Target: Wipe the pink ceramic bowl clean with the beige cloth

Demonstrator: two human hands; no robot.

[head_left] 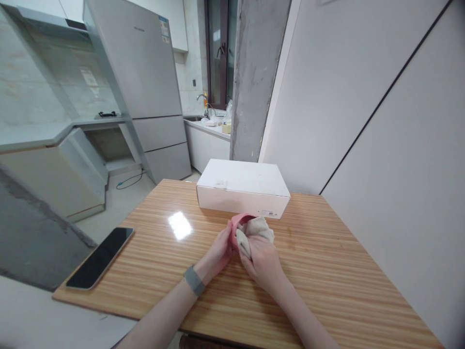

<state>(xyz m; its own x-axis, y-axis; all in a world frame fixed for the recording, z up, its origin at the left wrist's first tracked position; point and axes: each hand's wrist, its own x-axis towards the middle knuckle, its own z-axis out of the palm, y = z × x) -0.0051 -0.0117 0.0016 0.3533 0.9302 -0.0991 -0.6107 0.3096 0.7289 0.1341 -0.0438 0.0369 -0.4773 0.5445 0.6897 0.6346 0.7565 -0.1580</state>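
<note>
A pink object, round and hollow like a cup or bowl (238,223), is held up over the wooden table in front of a white box. My left hand (221,248) grips its left side, with a grey band round the wrist. My right hand (262,258) is closed on a crumpled beige cloth (260,227), which touches the pink object's opening and hangs over its right side. The inside of the pink object is mostly hidden by the cloth.
The white box (243,179) lies at the far side of the wooden table (319,271). A black phone (101,258) lies near the left edge. Beyond are a grey fridge (145,72), a sink counter (207,131) and a concrete pillar (252,82). A white wall borders the right side.
</note>
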